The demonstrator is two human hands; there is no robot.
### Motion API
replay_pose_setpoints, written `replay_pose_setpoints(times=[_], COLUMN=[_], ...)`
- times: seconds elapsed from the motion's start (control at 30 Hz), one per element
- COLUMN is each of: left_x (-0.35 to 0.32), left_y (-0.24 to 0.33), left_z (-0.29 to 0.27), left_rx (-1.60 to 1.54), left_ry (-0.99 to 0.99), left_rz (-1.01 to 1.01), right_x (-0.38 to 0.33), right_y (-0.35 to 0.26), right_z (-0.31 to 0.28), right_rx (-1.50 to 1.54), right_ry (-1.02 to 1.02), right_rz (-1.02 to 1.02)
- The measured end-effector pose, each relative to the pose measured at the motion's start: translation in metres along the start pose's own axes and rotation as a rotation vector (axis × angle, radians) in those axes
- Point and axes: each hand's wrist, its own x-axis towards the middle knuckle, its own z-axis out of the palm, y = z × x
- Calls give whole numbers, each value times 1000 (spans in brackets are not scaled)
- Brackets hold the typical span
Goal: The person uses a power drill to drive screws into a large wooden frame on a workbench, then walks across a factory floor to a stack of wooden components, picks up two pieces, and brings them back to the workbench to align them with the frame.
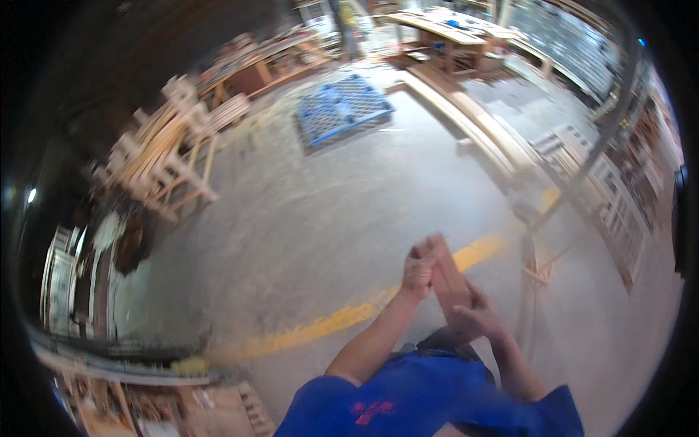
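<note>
A flat, reddish-brown wooden board [453, 285] is held in front of my body, tilted, with its far end toward the upper left. My left hand [420, 269] grips the board near its far end, fingers closed at the edge. Lower down, my right hand [477, 315] is closed on the opposite edge near the end closest to me. Both hands are slightly blurred, and the undersides of the fingers are hidden.
A yellow floor line [342, 320] runs beneath my arms. Ahead lies a blue pallet [342, 109]. Stacked wooden pieces [156, 142] stand at the left, long pale planks [473, 120] at the right. Workbenches [444, 33] are at the back, and a slatted wooden frame [611, 189] is far right.
</note>
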Motion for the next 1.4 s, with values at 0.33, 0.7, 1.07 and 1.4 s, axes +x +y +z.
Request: replay_pose_setpoints(times=[0.33, 0.7, 1.07, 1.4], left_x=[268, 557, 873, 1097], left_y=[6, 80, 159, 93], left_z=[38, 23, 15, 158], left_rx=[-56, -90, 19, -1], left_ry=[125, 352, 391, 101], left_rz=[-153, -95, -132, -242], right_x=[262, 542, 692, 807], right_y=[-68, -151, -175, -238], right_z=[-143, -292, -461, -635], right_rx=[27, 37, 595, 1405], right_ry=[-35, -86, 580, 66], right_rz=[25, 261, 197, -355])
